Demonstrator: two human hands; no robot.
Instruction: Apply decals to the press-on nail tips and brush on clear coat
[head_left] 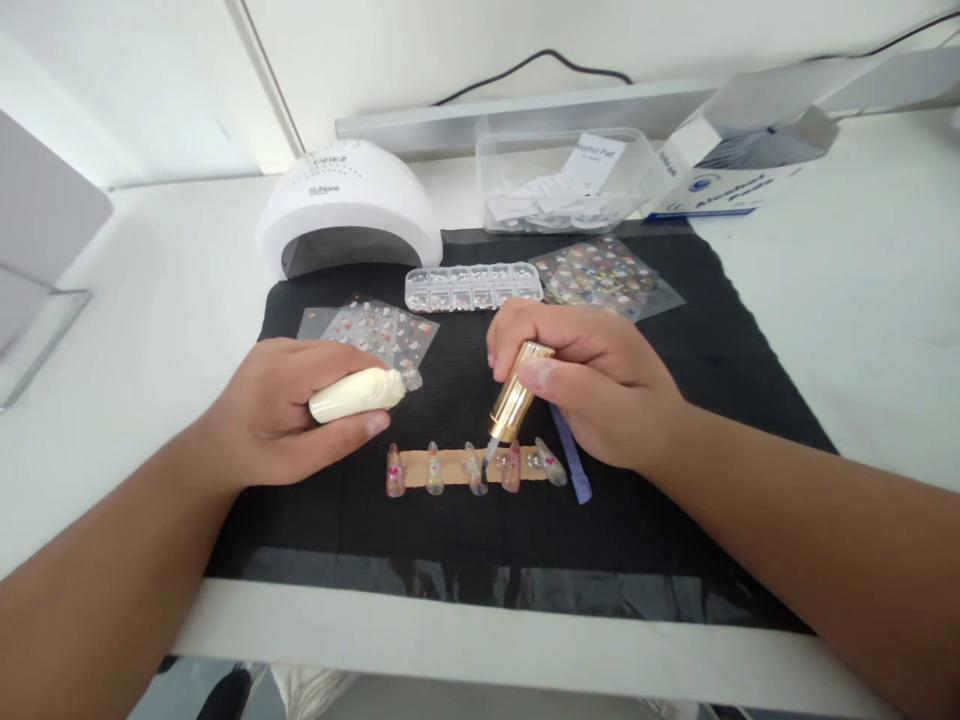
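Note:
My left hand [300, 410] is closed around a cream nail polish bottle [356, 394], tipped on its side with its uncapped neck pointing right. Between the fingers of my right hand [592, 380] is the gold cap of a nail polish brush [516, 392], slanting down to the left. Its bristles are at the middle false nail [475, 472], apparently touching it. Several decorated false nails, including a pinkish one [395, 472] at the left end, sit in a row on a tan strip [452, 465]. A purple stick tool [574, 462] lies just under my right hand.
On the black mat [322, 530] lie a clear rhinestone case [472, 287] and nail sticker sheets [379, 330], [600, 275]. Behind stand a white nail lamp [349, 205], a clear plastic bin [517, 180] of packets and an alcohol pad box [735, 180].

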